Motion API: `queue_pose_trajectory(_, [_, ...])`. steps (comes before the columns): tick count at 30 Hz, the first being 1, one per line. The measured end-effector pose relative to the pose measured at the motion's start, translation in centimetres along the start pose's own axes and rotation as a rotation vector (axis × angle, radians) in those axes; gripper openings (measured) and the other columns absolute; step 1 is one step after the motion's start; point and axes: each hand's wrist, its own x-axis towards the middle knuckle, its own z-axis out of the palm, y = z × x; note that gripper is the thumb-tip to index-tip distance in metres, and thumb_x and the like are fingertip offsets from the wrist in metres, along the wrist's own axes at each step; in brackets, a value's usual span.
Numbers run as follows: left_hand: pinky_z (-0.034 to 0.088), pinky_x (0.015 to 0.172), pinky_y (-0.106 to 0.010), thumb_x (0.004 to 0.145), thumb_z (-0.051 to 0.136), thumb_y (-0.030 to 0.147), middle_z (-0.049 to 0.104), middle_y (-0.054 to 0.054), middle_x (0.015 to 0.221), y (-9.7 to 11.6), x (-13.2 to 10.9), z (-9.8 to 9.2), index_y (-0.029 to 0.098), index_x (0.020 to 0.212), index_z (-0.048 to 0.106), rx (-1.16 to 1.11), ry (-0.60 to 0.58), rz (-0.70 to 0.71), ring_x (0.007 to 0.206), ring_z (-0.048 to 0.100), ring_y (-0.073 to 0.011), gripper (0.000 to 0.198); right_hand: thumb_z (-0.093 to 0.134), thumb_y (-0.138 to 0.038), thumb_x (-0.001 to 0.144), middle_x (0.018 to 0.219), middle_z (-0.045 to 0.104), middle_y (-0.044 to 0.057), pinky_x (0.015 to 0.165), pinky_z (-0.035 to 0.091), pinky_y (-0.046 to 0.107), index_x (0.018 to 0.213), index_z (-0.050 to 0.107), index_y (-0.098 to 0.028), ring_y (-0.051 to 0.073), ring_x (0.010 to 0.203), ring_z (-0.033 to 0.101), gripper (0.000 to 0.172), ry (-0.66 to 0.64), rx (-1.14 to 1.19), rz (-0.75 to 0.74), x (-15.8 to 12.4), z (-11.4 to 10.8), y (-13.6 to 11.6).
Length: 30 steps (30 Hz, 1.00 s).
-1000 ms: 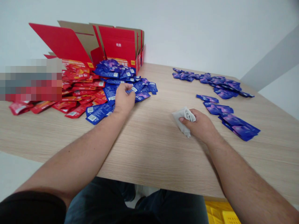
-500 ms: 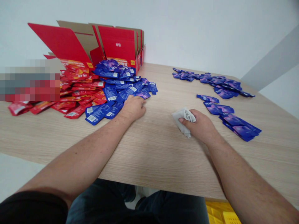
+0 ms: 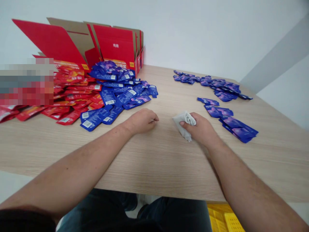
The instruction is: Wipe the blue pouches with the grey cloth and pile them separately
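My left hand (image 3: 141, 120) rests on the wooden table (image 3: 154, 161) with its fingers curled shut; I see nothing in them. It lies just in front of a heap of blue sachets (image 3: 119, 90). My right hand (image 3: 201, 130) is closed around a crumpled white cloth (image 3: 183, 122), which touches the table. A short row of blue sachets (image 3: 229, 120) lies to the right of that hand. The two hands are about a hand's width apart.
A pile of red sachets (image 3: 70, 100) spreads at the left, beside the blue heap. An opened red cardboard box (image 3: 113, 48) stands behind them against the wall. More blue sachets (image 3: 212, 84) lie at the far right. A yellow crate (image 3: 224, 219) sits below the table's edge.
My left hand left the blue heap and slid back toward me and to the right across the table. My right hand kept hold of the cloth and barely moved.
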Motion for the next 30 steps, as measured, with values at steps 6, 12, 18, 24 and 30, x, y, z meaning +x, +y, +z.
queue_pose_trajectory(6, [0.053,0.091,-0.037,0.088,0.052,0.024,0.079,-0.008,0.101,0.1,0.0,0.3,0.021,0.102,0.079,-0.015,-0.033,0.000,0.099,0.071,-0.0248,0.031,0.064,-0.039,0.084,0.089,0.073,0.007,0.070,0.045,0.032,0.092,0.067,-0.020,0.022,0.079,0.065,0.021,0.047,-0.003,0.024,0.6,-0.7,0.8])
queue_pose_trajectory(12, [0.054,0.088,-0.038,0.087,0.051,0.031,0.079,-0.009,0.099,-0.9,0.0,0.6,0.021,0.101,0.079,-0.055,-0.016,-0.009,0.095,0.072,-0.0260,0.033,0.061,-0.042,0.088,0.095,0.077,0.011,0.076,0.049,0.034,0.096,0.073,-0.018,0.027,0.088,0.070,0.028,0.276,-0.064,0.108,1.8,-4.2,4.1])
queue_pose_trajectory(18, [0.053,0.090,-0.037,0.087,0.049,0.034,0.079,-0.009,0.100,-0.9,0.1,0.4,0.022,0.099,0.078,-0.060,-0.019,-0.031,0.097,0.071,-0.0255,0.034,0.053,-0.048,0.093,0.114,0.073,0.027,0.089,0.050,0.045,0.115,0.073,-0.008,0.039,0.109,0.068,0.051,0.486,-0.389,0.382,2.1,-8.4,9.6])
queue_pose_trajectory(24, [0.053,0.088,-0.037,0.087,0.048,0.034,0.079,-0.010,0.100,-0.9,0.1,0.5,0.021,0.100,0.078,-0.061,-0.018,-0.039,0.096,0.072,-0.0259,0.035,0.055,-0.045,0.092,0.115,0.073,0.031,0.083,0.051,0.042,0.116,0.074,-0.005,0.038,0.107,0.070,0.051,0.204,-0.469,0.581,1.9,-9.3,13.9])
queue_pose_trajectory(30, [0.053,0.086,-0.036,0.086,0.050,0.033,0.079,-0.008,0.099,-0.7,0.2,0.5,0.023,0.099,0.079,-0.060,-0.028,-0.051,0.094,0.072,-0.0249,0.033,0.063,-0.043,0.088,0.105,0.077,0.024,0.078,0.050,0.037,0.109,0.077,-0.010,0.032,0.099,0.072,0.042,0.085,-0.454,0.498,2.1,-8.7,14.0])
